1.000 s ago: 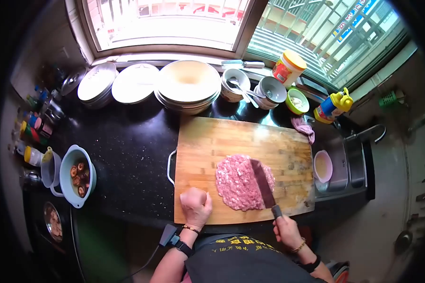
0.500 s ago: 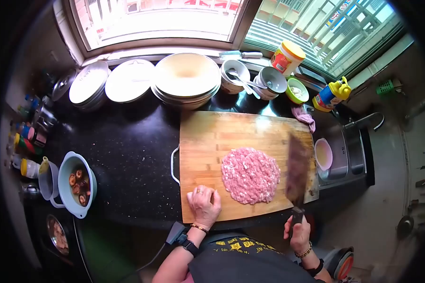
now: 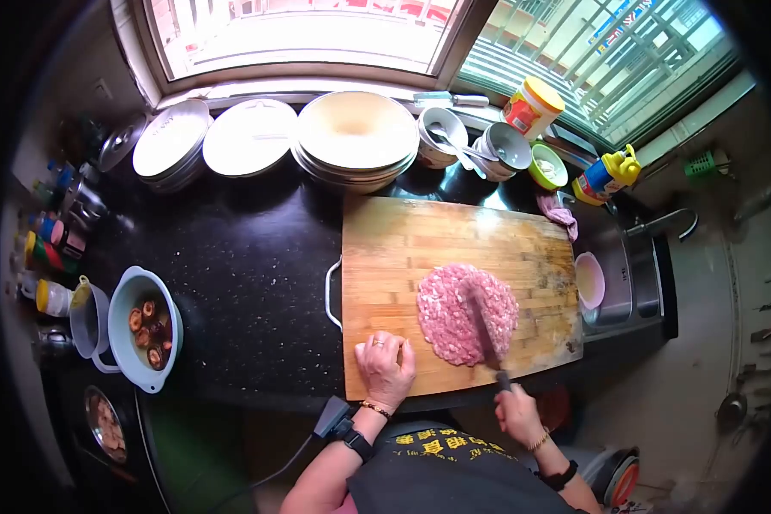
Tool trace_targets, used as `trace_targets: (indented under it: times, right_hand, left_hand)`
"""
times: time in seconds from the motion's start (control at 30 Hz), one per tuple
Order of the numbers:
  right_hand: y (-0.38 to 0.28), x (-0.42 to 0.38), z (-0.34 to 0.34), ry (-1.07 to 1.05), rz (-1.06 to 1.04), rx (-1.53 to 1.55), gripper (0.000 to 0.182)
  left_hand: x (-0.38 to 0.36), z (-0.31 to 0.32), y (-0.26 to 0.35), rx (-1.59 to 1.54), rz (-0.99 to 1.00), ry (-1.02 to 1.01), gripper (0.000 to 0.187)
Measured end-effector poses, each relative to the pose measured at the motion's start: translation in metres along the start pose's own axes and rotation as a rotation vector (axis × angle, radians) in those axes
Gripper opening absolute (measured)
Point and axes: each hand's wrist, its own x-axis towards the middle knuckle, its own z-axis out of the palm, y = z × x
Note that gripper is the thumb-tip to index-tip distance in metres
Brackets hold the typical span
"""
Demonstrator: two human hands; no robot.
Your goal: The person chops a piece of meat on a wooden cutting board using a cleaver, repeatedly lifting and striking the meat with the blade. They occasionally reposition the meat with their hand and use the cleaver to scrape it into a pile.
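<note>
A round, flat mass of pink minced meat (image 3: 450, 321) lies on the wooden cutting board (image 3: 385, 257). The cleaver (image 3: 484, 330) stands edge-down over the right half of the meat, its blade blurred. My right hand (image 3: 519, 413) is wrapped round the dark handle, just off the board's front edge. My left hand (image 3: 385, 368) rests with curled fingers on the board's front left corner, left of the meat and not touching it. Whether anything is under those fingers is hidden.
Stacked plates (image 3: 357, 133), bowls (image 3: 441, 133) and a yellow-lidded tub (image 3: 533, 107) line the window side. A sink (image 3: 612, 283) is at the right. A blue basin (image 3: 146, 330) holding mushrooms stands left, near bottles and a metal bowl (image 3: 104, 424).
The cleaver has swung left from the board's right side onto the meat, with my right hand moving left too. The whole view has shifted slightly.
</note>
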Motion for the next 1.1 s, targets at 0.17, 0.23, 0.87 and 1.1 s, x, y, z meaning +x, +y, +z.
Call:
trace_targets:
  times: [0.17,0.23,0.87,1.1]
  right_hand:
    - [-0.026,-0.01,-0.009,-0.049,-0.068,-0.108,0.029]
    - [-0.028,-0.016,-0.006,-0.121,-0.081,0.044,0.028]
    - [0.004,0.027,0.001,-0.019,0.054,0.427,0.044]
    - [0.003,0.017,-0.048,0.066,-0.05,0.295,0.037]
  left_hand:
    - [-0.001,0.0,0.0,-0.095,-0.02,0.057,0.005]
    - [0.0,0.001,0.0,-0.144,-0.027,0.103,0.004]
    - [-0.006,-0.001,-0.003,-0.213,-0.125,0.098,0.02]
    - [-0.008,0.003,-0.005,-0.222,-0.134,0.119,0.023]
